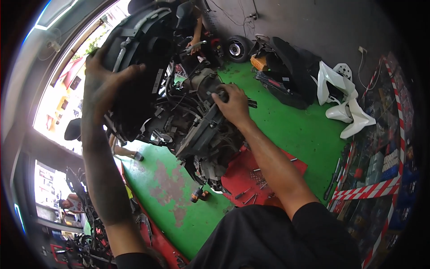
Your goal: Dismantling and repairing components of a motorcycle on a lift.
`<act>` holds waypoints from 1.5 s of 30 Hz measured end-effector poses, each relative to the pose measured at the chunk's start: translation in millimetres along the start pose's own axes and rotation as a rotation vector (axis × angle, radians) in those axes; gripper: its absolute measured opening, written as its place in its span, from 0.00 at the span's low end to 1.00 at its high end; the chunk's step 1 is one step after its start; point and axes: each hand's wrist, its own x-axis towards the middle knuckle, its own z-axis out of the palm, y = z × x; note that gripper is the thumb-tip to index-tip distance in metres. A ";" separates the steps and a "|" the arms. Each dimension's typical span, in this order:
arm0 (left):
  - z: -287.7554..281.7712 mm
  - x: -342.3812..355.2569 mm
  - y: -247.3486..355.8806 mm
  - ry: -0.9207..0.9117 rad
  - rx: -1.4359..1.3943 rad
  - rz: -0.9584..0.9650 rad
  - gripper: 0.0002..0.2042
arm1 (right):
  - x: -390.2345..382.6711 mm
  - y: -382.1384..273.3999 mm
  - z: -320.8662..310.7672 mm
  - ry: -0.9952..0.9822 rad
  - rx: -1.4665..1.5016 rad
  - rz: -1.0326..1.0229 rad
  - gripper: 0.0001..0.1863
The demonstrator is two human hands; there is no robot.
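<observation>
A partly stripped motorbike (204, 130) stands in front of me with its frame, cables and engine bare. At its left, a large black plastic body part (141, 80) is raised and tilted. My left hand (105, 80) is closed round that part's near edge, with the thumb spread over its face. My right hand (233, 105) reaches to the bike's upper frame. Its fingers are curled on a small dark round part (221, 94) there, partly hidden by them.
On the green floor, a red mat (277, 166) carries screws and tools, with a cordless drill (199, 194) left of it. Black bodywork (286, 76), white fairings (342, 98) and a wheel (237, 48) lie beyond. Another person's arm (197, 36) reaches in at the far side. Striped tape (367, 190) borders shelves.
</observation>
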 end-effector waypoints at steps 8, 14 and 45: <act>-95.8 -100.1 8.3 0.338 0.677 0.542 0.48 | -90.7 13.6 -86.0 -0.079 0.228 0.158 0.17; -98.7 -248.9 -43.8 0.449 0.487 0.467 0.47 | -197.6 61.6 -140.4 -0.255 0.333 0.494 0.14; 80.1 -619.4 120.8 -0.094 1.062 -0.292 0.27 | -319.1 -86.5 -99.1 -1.512 0.832 1.456 0.30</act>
